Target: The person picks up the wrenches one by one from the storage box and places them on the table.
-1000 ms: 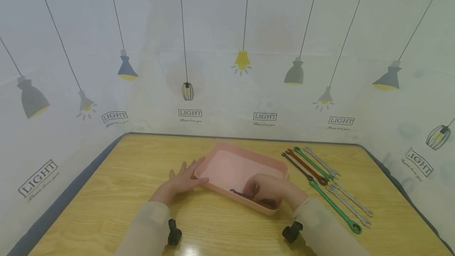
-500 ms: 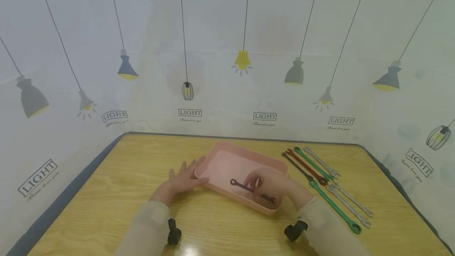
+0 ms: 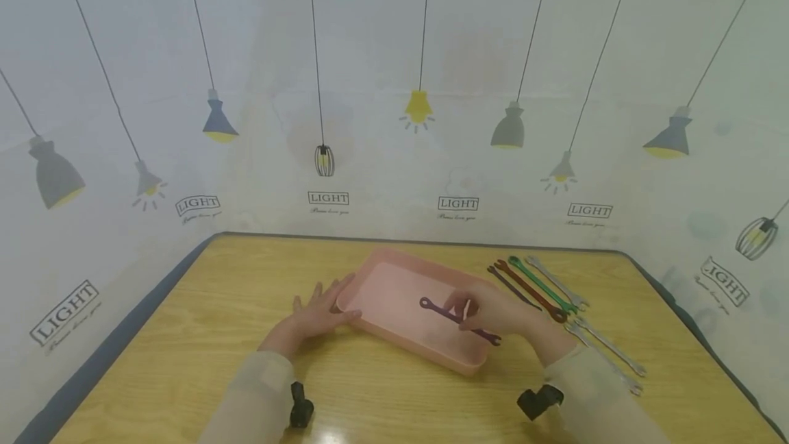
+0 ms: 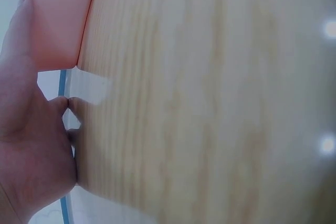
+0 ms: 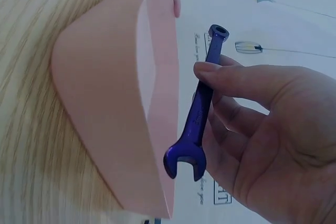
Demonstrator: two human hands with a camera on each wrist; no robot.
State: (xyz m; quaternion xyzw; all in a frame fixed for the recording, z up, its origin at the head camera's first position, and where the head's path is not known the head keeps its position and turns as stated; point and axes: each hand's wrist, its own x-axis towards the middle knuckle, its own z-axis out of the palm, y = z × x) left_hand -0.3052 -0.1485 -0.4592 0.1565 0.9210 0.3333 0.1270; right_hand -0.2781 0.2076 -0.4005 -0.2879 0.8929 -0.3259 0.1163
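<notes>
In the head view, a pink tray [image 3: 407,342] stands at an angle mid-table. My left hand [image 3: 317,315] rests at its left corner with fingers spread and the thumb at the rim; the left wrist view shows the thumb lying along the tray wall [image 4: 63,22]. My right hand [image 3: 493,312] pinches a purple combination wrench [image 3: 436,307] by its shank, between thumb and fingers. In the right wrist view, the open end of this wrench [image 5: 197,124] points down and the ring end up, raised beside the tray rim.
Right of the tray lie several wrenches: a dark one [image 3: 514,288], a rust-brown one [image 3: 529,289], a green one [image 3: 542,283] and silver ones, including a silver wrench [image 3: 557,281] at the back. The right forearm partly covers the nearer row. A printed cloth wall [image 3: 382,218] borders the table.
My right hand has lifted the purple wrench from the tray floor and moved right with it, toward the tray's right side. The right forearm now covers the nearer green wrench. My left hand stays put.
</notes>
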